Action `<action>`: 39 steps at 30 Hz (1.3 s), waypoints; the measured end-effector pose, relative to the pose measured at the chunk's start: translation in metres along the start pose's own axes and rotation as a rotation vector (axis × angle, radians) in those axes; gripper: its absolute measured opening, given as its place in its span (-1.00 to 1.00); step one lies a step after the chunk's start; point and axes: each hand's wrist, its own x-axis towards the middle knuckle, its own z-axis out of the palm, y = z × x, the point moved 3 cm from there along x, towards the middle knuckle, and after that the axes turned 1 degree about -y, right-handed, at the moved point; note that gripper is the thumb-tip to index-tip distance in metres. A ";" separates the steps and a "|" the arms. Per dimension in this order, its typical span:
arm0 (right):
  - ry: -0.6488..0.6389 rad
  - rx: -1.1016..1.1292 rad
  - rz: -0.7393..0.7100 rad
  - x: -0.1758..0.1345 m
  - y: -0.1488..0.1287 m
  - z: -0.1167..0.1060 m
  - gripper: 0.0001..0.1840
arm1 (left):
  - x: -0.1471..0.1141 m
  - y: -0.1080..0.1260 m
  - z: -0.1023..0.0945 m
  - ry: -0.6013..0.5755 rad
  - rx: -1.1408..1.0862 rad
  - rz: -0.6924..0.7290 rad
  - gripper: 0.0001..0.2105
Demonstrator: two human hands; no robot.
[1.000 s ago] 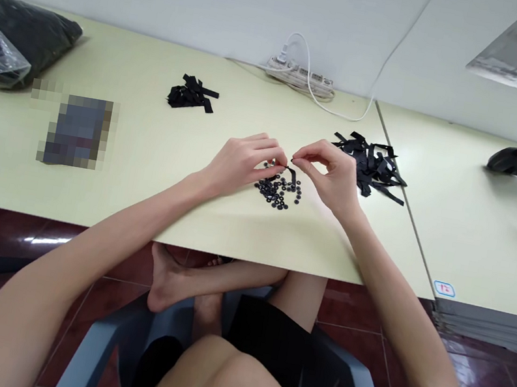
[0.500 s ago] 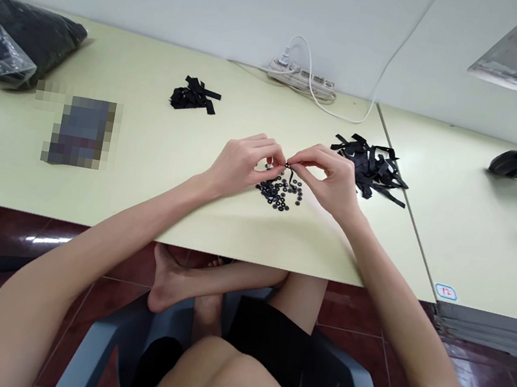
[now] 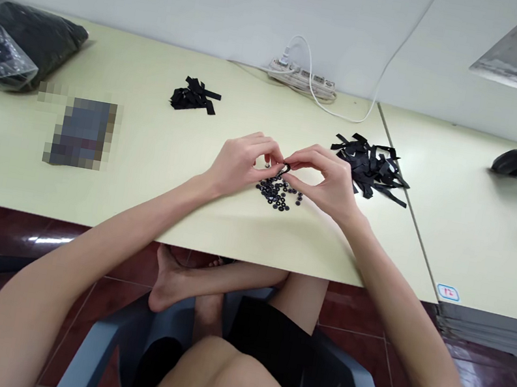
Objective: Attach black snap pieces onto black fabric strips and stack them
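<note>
Holding a black strip between both hands, equally near: left hand in a closed pinch at its left side, right hand with thumb and forefinger slightly parted about its curl. Strip above black discs on worktop; long axis bent, ends unclear.

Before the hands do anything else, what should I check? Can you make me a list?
1. Left hand pinching the small black strip: ok.
2. Right hand gripping that strip too: cannot tell; its fingertips are close around it.
3. Black discs near the hands: ok, just below them.
4. Pile of loose strips nearby: ok, beside the right hand.
5. White cable apart from the hands: ok.
</note>
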 end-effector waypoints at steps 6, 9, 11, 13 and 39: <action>0.054 -0.089 -0.027 -0.001 0.000 0.000 -0.83 | 0.000 0.002 0.000 0.020 -0.024 0.018 -0.94; 0.066 -0.112 -0.004 -0.002 -0.001 0.000 -0.81 | 0.000 0.001 0.000 0.011 -0.015 -0.004 -0.94; 0.070 -0.124 0.012 -0.003 -0.001 0.000 -0.80 | 0.001 0.001 0.000 0.006 -0.013 -0.016 -0.94; 0.078 -0.122 0.013 -0.004 -0.001 0.001 -0.80 | 0.001 0.001 0.000 0.002 -0.014 -0.022 -0.94; 0.191 -0.083 0.023 -0.004 -0.007 0.000 -0.94 | 0.002 0.011 -0.004 0.049 0.047 0.050 -0.89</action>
